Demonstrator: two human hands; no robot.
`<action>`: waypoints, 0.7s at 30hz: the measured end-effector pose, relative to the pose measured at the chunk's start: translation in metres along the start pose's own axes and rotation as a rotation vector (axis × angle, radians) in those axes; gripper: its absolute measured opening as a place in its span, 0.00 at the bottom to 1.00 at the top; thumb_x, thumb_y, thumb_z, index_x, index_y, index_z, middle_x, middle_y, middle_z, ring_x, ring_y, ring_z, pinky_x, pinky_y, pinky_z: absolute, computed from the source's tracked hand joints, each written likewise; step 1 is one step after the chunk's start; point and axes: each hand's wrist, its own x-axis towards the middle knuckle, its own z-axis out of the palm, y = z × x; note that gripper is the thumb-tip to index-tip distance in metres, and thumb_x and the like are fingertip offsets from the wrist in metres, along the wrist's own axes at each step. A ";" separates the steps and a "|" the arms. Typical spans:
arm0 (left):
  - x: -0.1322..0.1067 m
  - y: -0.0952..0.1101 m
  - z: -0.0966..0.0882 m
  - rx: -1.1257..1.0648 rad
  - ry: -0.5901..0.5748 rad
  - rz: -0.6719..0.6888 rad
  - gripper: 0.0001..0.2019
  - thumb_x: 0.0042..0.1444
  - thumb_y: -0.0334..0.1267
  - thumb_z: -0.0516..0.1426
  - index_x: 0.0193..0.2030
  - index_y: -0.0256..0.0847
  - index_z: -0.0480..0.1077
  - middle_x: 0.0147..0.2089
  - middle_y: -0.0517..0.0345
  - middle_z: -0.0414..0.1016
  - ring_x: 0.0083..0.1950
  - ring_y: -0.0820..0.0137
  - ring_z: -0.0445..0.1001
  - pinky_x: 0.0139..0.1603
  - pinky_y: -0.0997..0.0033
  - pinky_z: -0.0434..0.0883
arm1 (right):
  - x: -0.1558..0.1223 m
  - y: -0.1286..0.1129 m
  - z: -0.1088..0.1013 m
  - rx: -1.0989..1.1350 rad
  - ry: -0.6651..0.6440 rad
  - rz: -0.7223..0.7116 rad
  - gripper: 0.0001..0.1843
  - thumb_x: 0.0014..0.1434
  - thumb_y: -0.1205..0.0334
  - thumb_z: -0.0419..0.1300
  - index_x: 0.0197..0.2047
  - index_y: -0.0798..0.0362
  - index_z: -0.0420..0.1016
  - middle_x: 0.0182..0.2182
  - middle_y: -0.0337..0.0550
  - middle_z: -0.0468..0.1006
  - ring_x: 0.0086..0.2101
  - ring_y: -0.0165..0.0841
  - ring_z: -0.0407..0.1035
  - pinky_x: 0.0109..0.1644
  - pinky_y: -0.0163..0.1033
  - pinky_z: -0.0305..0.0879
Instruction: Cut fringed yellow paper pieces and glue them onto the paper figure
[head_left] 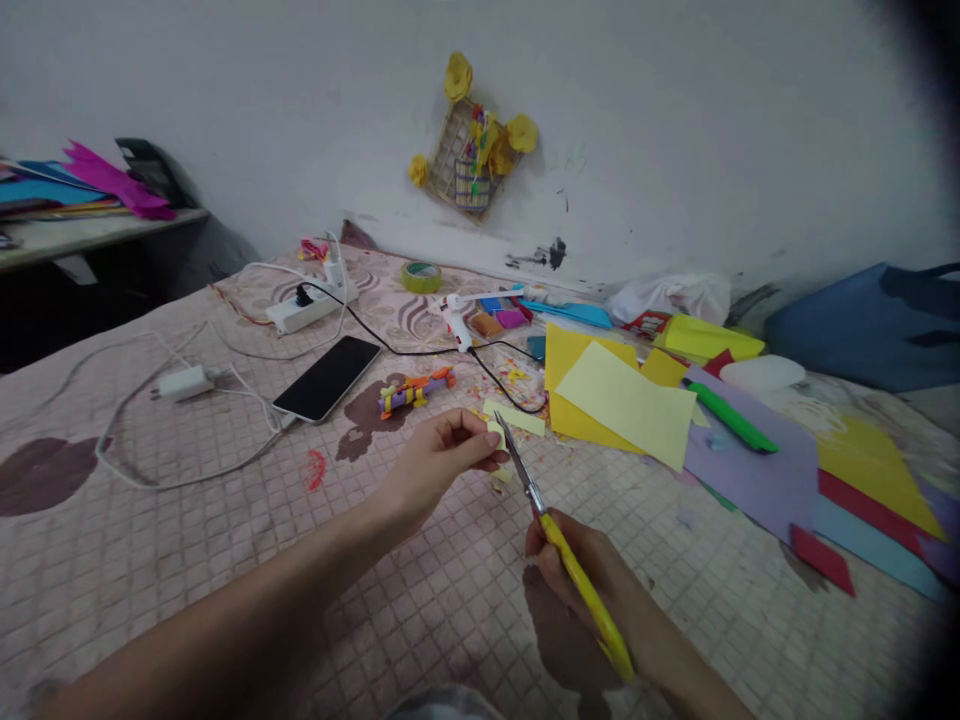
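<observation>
Between the thumb and fingers of my left hand (442, 455) is a small pale yellow paper piece (496, 436). My right hand (581, 560) grips a pair of scissors (534, 492) with yellow handles. The scissor tips meet the paper piece beside my left thumb. A pale yellow paper strip (525, 418) lies on the table just beyond the blades, amid tiny orange and yellow scraps. Left of it rests a small purple, yellow and orange craft figure (415, 393). A large pale yellow sheet (626, 400) lies to the right, over a deeper yellow sheet.
A white glue gun (454, 322) with a black cord lies behind my hands. To the left are a phone (328, 378), a power strip (300, 312), a charger (184, 384) and cables. Coloured sheets and a green cutter (731, 415) cover the right side. Green tape (421, 277) sits farther back.
</observation>
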 end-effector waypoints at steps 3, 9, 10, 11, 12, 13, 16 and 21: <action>0.000 0.001 0.001 -0.005 0.010 -0.009 0.08 0.49 0.35 0.62 0.28 0.36 0.67 0.27 0.60 0.75 0.30 0.76 0.73 0.35 0.76 0.68 | 0.000 0.002 0.000 -0.018 0.006 -0.004 0.14 0.55 0.51 0.48 0.27 0.52 0.62 0.22 0.38 0.65 0.23 0.30 0.60 0.27 0.36 0.58; 0.002 0.004 -0.003 0.120 -0.043 -0.015 0.08 0.50 0.36 0.61 0.29 0.36 0.65 0.26 0.59 0.74 0.28 0.76 0.72 0.32 0.75 0.68 | 0.002 0.005 -0.007 0.024 -0.004 0.013 0.14 0.55 0.51 0.50 0.26 0.52 0.63 0.20 0.36 0.64 0.22 0.29 0.59 0.25 0.34 0.57; 0.003 0.005 -0.004 0.139 -0.051 -0.014 0.08 0.51 0.36 0.61 0.29 0.36 0.65 0.26 0.60 0.73 0.27 0.76 0.71 0.30 0.75 0.68 | 0.003 0.005 -0.009 0.045 -0.013 0.014 0.14 0.56 0.51 0.50 0.26 0.52 0.63 0.20 0.36 0.64 0.21 0.29 0.58 0.24 0.33 0.56; 0.004 0.005 -0.005 0.152 -0.054 -0.014 0.08 0.51 0.36 0.61 0.29 0.36 0.65 0.25 0.61 0.72 0.26 0.77 0.70 0.29 0.76 0.67 | 0.003 0.005 -0.010 0.061 -0.019 0.011 0.15 0.57 0.51 0.49 0.26 0.52 0.63 0.20 0.36 0.63 0.21 0.29 0.58 0.24 0.33 0.55; 0.005 0.005 -0.006 0.163 -0.054 -0.013 0.08 0.50 0.36 0.61 0.29 0.36 0.66 0.25 0.62 0.72 0.25 0.77 0.69 0.29 0.76 0.66 | 0.003 0.006 -0.011 0.068 -0.021 0.002 0.15 0.57 0.51 0.50 0.26 0.52 0.63 0.20 0.36 0.64 0.22 0.28 0.58 0.24 0.33 0.55; 0.005 0.005 -0.006 0.173 -0.052 -0.010 0.07 0.50 0.36 0.61 0.29 0.36 0.66 0.24 0.63 0.71 0.25 0.78 0.68 0.28 0.77 0.66 | 0.003 0.007 -0.011 0.068 -0.023 -0.007 0.14 0.57 0.52 0.50 0.26 0.53 0.63 0.20 0.36 0.64 0.22 0.28 0.58 0.24 0.33 0.55; 0.007 0.006 -0.007 0.206 -0.047 0.002 0.07 0.51 0.36 0.60 0.29 0.36 0.67 0.23 0.64 0.69 0.24 0.79 0.67 0.27 0.78 0.64 | 0.002 0.009 -0.011 0.059 -0.048 -0.016 0.12 0.57 0.54 0.52 0.27 0.53 0.63 0.20 0.35 0.64 0.22 0.28 0.58 0.26 0.33 0.56; 0.007 0.007 -0.008 0.213 -0.034 -0.016 0.07 0.50 0.37 0.60 0.27 0.36 0.68 0.27 0.60 0.73 0.29 0.76 0.71 0.33 0.75 0.68 | 0.002 0.013 -0.011 0.064 -0.074 -0.030 0.12 0.60 0.56 0.48 0.29 0.52 0.63 0.19 0.34 0.64 0.22 0.29 0.58 0.26 0.34 0.55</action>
